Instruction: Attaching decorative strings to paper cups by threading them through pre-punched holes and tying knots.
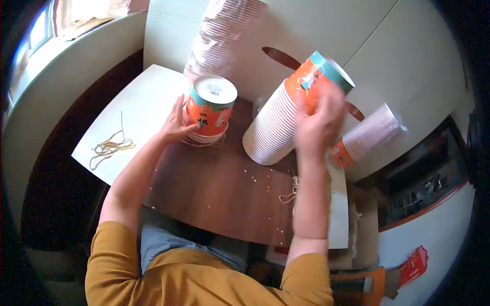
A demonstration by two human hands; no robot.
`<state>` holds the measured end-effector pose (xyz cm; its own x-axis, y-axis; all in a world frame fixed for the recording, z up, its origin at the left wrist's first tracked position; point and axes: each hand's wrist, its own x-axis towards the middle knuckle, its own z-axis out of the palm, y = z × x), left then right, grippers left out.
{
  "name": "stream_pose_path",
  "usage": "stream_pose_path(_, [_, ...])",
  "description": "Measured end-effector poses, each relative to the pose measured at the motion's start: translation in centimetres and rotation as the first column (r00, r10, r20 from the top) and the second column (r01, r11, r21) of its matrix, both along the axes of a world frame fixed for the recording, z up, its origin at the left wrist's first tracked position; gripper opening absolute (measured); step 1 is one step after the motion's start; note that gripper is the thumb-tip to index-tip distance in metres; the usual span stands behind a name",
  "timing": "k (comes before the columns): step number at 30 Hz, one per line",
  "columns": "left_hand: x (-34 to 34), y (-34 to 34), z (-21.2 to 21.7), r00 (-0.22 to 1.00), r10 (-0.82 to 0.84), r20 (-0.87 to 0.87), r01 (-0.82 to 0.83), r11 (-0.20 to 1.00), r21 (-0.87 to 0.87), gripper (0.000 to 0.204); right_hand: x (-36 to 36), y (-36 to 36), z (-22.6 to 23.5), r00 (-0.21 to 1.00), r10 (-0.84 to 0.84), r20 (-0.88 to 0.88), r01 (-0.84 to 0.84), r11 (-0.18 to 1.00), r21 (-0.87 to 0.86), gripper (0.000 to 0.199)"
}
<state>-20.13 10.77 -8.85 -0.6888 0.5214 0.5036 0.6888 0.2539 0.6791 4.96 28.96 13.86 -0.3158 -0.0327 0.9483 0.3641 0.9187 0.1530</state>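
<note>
On the left of the table stands a short upside-down stack of orange and green paper buckets point(210, 109), its white base facing up. My left hand point(176, 125) is around the near left side of it, thumb in front and fingers along the left. A tall stack of white-rimmed paper buckets point(273, 125) leans to the right, an orange and green bucket point(306, 76) at its top. My right hand point(321, 120) is just beside that top bucket, smeared by motion. Its fingers are blurred, so whether they touch the bucket does not show.
Behind the short stack rises a plastic-wrapped column of buckets point(219, 38). Another wrapped stack point(372, 132) lies tilted at the right. Loose twine point(109, 148) lies on the white board point(148, 97); more string point(289, 196) is near my right forearm. Small white bits dot the brown tabletop point(214, 178).
</note>
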Motion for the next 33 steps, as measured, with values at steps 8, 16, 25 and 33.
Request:
stream_pose_path(8, [14.1,10.2,13.6,0.979,-0.095,-0.180,0.142,0.952,0.270,0.106,-0.1,7.4,8.8,0.900,-0.121,0.418,0.278,0.899,-0.338,0.045])
stream_pose_path(16, [16.0,18.9,16.7,0.988,-0.122,0.097,0.096,0.966,0.238,0.121,-1.2,9.1,10.6,0.945,-0.115,0.306,0.235,0.891,-0.390,0.033])
stream_pose_path(25, [15.1,18.4,16.0,0.994,-0.056,0.090,0.052,0.997,0.050,0.121,10.1,9.2,24.3,0.974,-0.209,-0.088,0.196,0.970,-0.144,0.053])
stream_pose_path(33, [19.2,7.6,15.6,0.267,-0.723,0.637,0.559,0.655,0.508,0.077,18.8,3.1,-4.7,0.619,-0.177,-0.766,-0.784,-0.072,-0.617,0.041])
